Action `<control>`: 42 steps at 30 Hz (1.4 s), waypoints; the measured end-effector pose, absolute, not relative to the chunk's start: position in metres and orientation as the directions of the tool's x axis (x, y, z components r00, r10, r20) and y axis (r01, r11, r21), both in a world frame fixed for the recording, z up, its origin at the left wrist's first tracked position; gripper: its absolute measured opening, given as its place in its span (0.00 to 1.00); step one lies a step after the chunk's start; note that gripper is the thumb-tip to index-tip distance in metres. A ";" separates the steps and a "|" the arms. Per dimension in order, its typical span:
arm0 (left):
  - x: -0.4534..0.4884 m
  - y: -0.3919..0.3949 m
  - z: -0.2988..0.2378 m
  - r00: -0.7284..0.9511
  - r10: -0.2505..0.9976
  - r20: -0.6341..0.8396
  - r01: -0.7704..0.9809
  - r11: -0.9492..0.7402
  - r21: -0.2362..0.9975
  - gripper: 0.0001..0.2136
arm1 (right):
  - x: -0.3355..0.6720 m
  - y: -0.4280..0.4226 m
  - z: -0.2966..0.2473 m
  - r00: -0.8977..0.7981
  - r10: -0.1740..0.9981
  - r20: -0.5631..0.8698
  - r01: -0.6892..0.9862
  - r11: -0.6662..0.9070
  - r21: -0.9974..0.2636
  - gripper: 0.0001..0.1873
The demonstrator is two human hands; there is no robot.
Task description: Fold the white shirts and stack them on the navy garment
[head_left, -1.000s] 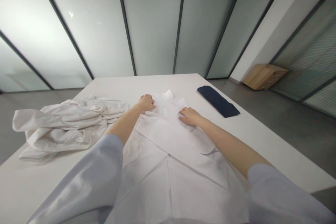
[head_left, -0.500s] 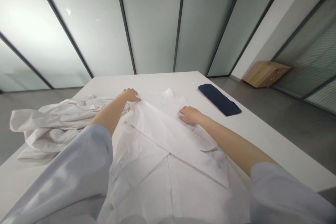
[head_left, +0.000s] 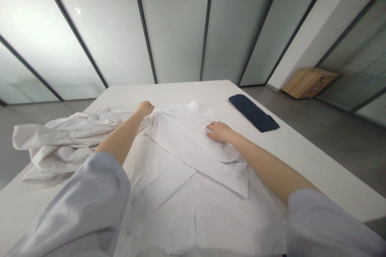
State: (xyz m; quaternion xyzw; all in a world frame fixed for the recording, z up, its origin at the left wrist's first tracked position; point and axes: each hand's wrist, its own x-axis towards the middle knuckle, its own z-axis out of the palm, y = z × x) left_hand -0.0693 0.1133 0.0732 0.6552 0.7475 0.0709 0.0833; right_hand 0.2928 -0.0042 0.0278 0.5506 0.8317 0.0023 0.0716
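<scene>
A white shirt [head_left: 177, 148] lies across the table in front of me, its collar [head_left: 193, 106] at the far end and its sleeves folded slantwise over the body. My left hand [head_left: 146, 108] is closed at the far left shoulder edge, gripping the fabric; its fingertips are partly hidden. On the right part of the shirt, below the collar, my right hand [head_left: 220, 131] rests flat with fingers spread. Small buttons show on the cuff and the front.
Crumpled white clothing [head_left: 69, 140] is heaped at the table's left side. A folded dark blue cloth [head_left: 253, 113] lies near the right edge of the white table [head_left: 307, 172]. A wooden cabinet [head_left: 307, 83] stands on the floor beyond, with frosted glass panels behind.
My left hand has moved slightly left and closed at the shoulder edge. The folded sleeve with its cuff has shifted up and to the left. My right hand stays in place.
</scene>
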 end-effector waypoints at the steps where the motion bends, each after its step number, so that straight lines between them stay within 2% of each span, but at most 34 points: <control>1: -0.069 0.108 0.071 -0.075 0.990 -0.116 0.979 0.095 0.183 0.16 | 0.294 -0.004 0.024 -0.376 0.921 -0.103 0.921 0.383 0.064 0.24; 3: -0.066 0.093 0.061 0.021 0.978 -0.208 0.992 0.006 0.129 0.18 | 0.297 -0.003 0.014 -0.354 0.933 -0.064 0.934 0.356 0.026 0.25; 7: -0.061 0.062 0.036 0.036 0.991 -0.132 0.998 -0.030 0.051 0.16 | 0.305 0.000 -0.007 -0.275 0.961 -0.003 0.961 0.275 -0.023 0.30; 12: -0.064 0.046 0.023 -0.110 0.994 0.017 0.986 0.107 0.129 0.17 | 0.311 0.004 -0.015 -0.240 0.971 -0.008 0.970 0.239 -0.049 0.33; 15: -0.062 0.042 0.026 -0.179 0.982 0.059 0.974 0.169 0.152 0.17 | 0.309 0.005 -0.012 -0.228 0.973 -0.018 0.973 0.227 -0.050 0.32; 20: -0.057 0.033 0.033 -0.126 0.992 -0.022 0.981 0.128 0.143 0.22 | 0.306 0.005 -0.009 -0.216 0.976 -0.038 0.976 0.214 -0.045 0.33; 23: -0.061 0.028 0.032 -0.072 0.995 -0.067 0.990 0.080 0.113 0.20 | 0.309 0.007 -0.011 -0.227 0.974 -0.013 0.972 0.226 -0.064 0.32; 31: -0.062 0.014 0.025 -0.142 0.988 0.055 0.986 0.136 0.096 0.17 | 0.328 0.012 -0.011 -0.277 0.961 0.004 0.952 0.275 -0.131 0.29; 34: -0.064 0.015 0.030 -0.154 0.986 0.063 0.979 0.144 0.141 0.16 | 0.335 0.013 -0.008 -0.305 0.952 0.032 0.929 0.305 -0.211 0.26; 38: -0.071 0.017 0.034 -0.201 0.978 0.051 0.948 0.181 0.262 0.16 | 0.342 0.008 -0.005 -0.319 0.938 0.133 0.888 0.345 -0.306 0.23; 42: -0.074 0.014 0.031 -0.159 0.987 0.036 0.918 0.134 0.373 0.18 | 0.341 -0.005 -0.004 -0.308 0.931 0.197 0.863 0.360 -0.354 0.21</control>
